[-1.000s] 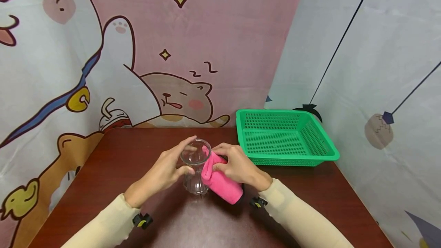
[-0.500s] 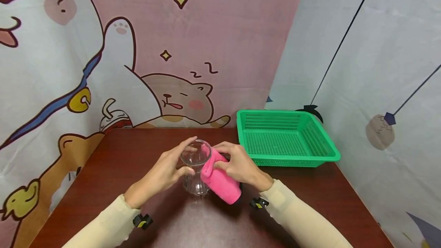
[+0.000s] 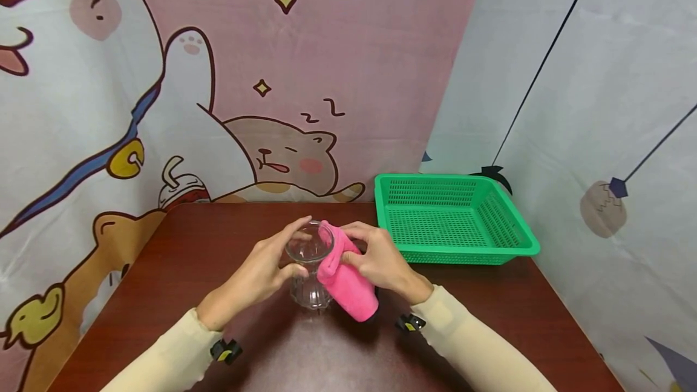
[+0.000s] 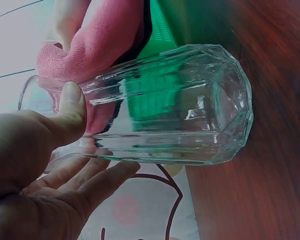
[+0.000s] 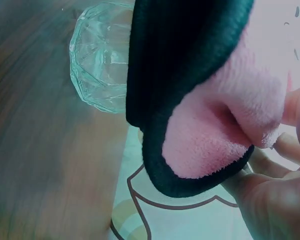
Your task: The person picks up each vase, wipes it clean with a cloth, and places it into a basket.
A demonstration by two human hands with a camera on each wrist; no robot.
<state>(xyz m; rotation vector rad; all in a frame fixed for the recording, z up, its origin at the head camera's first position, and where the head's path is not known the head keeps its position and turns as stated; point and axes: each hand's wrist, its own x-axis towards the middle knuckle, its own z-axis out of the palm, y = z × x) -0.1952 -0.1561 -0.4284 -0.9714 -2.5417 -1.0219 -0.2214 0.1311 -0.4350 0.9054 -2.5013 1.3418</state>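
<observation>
Well, left hand (image 3: 264,268) grips glass vase (image 3: 311,292); right hand (image 3: 382,262) pinches pink cloth (image 3: 351,292); backdrop (image 3: 359,71) reads "Z Z".

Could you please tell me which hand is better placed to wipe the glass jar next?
The right hand, I think: it holds the pink cloth at the glass jar, while the left hand grips the jar.

The head view is evenly lit, with pale glare on the table (image 3: 327,363) and soft shadow near the cloth (image 3: 353,293). Both wrist views look hazy.
</observation>
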